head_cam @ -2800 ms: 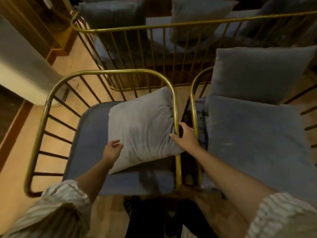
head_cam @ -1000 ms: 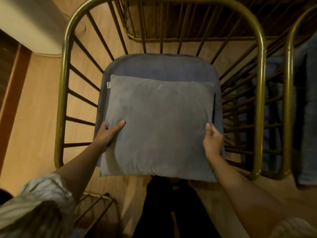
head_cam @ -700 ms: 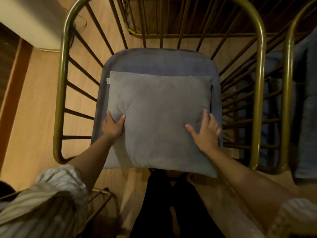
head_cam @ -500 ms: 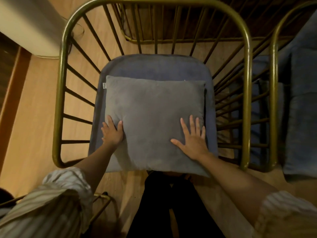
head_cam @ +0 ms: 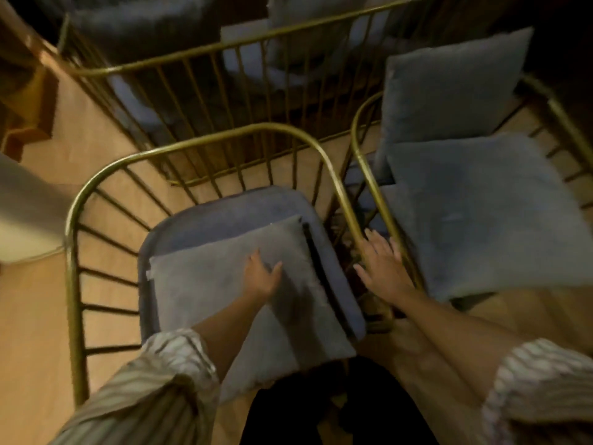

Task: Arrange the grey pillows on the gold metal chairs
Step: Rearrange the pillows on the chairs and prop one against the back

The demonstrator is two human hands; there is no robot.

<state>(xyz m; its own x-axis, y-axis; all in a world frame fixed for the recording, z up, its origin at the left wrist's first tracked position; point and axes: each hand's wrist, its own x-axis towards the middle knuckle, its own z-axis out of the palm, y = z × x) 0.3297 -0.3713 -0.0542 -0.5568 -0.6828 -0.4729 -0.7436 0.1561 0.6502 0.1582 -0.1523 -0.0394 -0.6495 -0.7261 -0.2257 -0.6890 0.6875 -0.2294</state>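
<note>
My left hand (head_cam: 261, 277) lies flat, fingers spread, on the grey pillow (head_cam: 224, 284) on the chair (head_cam: 72, 252). My right hand (head_cam: 382, 268) hangs spread and empty between the two chairs' rails.

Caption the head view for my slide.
Left hand rests on a grey pillow lying on a gold chair; right hand reaches toward the neighbouring chair.
</note>
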